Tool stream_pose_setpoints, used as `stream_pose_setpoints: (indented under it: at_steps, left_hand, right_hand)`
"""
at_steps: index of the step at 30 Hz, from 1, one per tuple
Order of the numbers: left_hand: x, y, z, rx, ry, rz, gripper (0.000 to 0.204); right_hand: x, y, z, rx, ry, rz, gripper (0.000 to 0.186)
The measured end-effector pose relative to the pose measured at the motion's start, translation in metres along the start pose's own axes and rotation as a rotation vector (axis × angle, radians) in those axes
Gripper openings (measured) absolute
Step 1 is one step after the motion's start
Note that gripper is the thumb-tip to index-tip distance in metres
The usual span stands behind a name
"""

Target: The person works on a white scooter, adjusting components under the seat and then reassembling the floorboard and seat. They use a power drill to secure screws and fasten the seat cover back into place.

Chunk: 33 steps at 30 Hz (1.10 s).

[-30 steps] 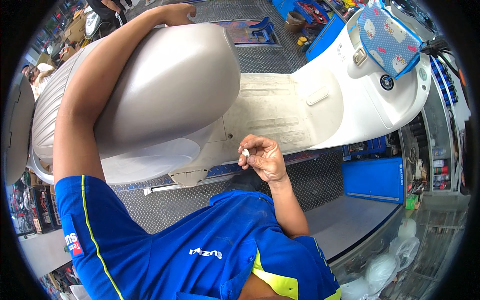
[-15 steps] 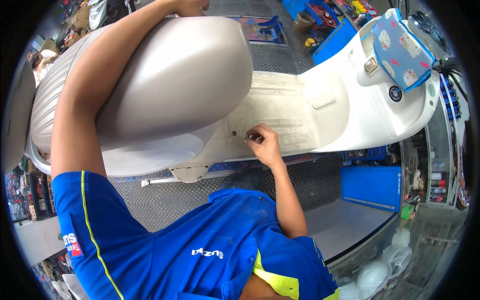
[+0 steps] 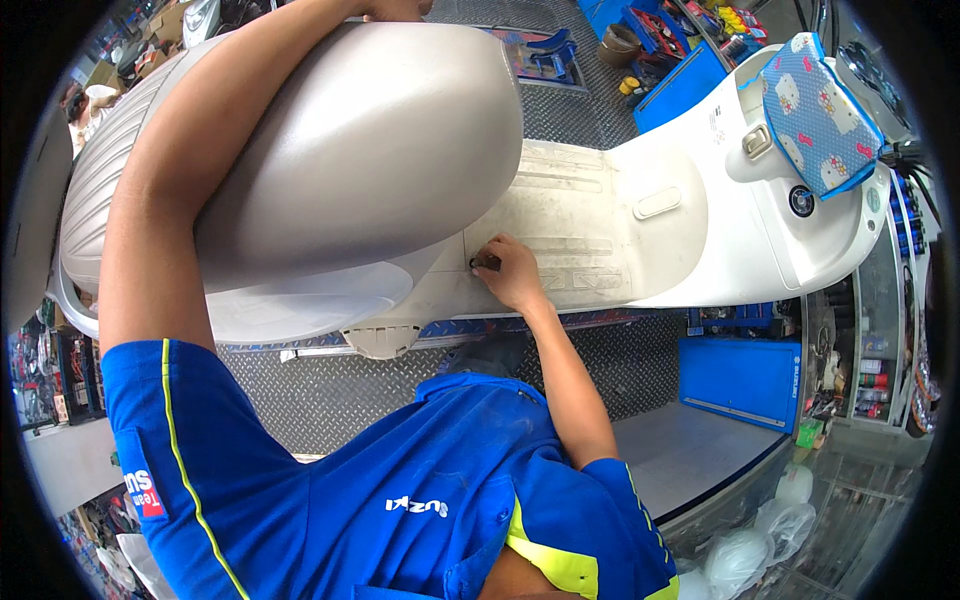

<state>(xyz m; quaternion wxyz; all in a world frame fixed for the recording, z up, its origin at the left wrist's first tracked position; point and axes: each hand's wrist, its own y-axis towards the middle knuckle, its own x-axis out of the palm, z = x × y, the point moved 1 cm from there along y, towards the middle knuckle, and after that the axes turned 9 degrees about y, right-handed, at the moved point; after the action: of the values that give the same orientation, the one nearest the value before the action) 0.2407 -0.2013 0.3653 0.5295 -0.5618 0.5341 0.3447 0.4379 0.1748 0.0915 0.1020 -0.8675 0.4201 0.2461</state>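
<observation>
A cream-white scooter lies across the view, its footboard [image 3: 560, 215] in the middle. Over the footboard's left end, my right hand [image 3: 513, 276] is closed, fingertips pinched together at the spot of a small dark hole. Whatever sits between those fingertips is too small and covered to make out. My left arm reaches across the big beige seat [image 3: 370, 140]. At the seat's far edge my left hand [image 3: 395, 9] shows only in part at the top of the picture, its fingers mostly hidden.
A blue patterned bag [image 3: 822, 115] hangs by the handlebar on the right. A blue open tool chest [image 3: 680, 85] and a brown bucket [image 3: 618, 45] stand beyond the scooter. Nearer me are a blue box panel [image 3: 740, 380] and a glass display case [image 3: 840, 500] with white plastic bags.
My right hand has moved a little left and down onto the footboard hole, which showed uncovered before. The view has shifted slightly; my left arm stays over the seat.
</observation>
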Motion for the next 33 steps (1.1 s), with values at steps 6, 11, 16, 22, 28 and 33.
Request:
stream_pose_setpoints:
  at_steps: [6, 11, 16, 22, 28, 33]
  left_hand:
    - [0.010, 0.012, -0.014, 0.044, 0.019, 0.037, 0.077]
    - [-0.004, 0.002, 0.003, 0.032, 0.041, -0.010, 0.077]
    - [0.005, 0.004, -0.005, 0.034, 0.067, 0.007, 0.076]
    - [-0.004, -0.001, 0.001, 0.045, 0.055, -0.036, 0.074]
    - [-0.003, -0.002, -0.002, 0.039, 0.030, -0.023, 0.074]
    - [0.002, 0.004, -0.006, 0.065, 0.046, -0.004, 0.073]
  right_hand:
    - [0.008, 0.004, 0.006, -0.036, -0.115, 0.004, 0.021]
    - [0.008, 0.006, 0.009, -0.009, -0.060, 0.021, 0.016]
    - [0.008, 0.006, 0.002, 0.045, 0.020, 0.018, 0.014]
    - [0.009, 0.006, 0.003, 0.052, -0.081, 0.027, 0.017]
    - [0.009, 0.005, 0.003, 0.012, -0.078, 0.017, 0.025]
    - [0.008, 0.001, 0.005, -0.010, 0.001, 0.013, 0.029]
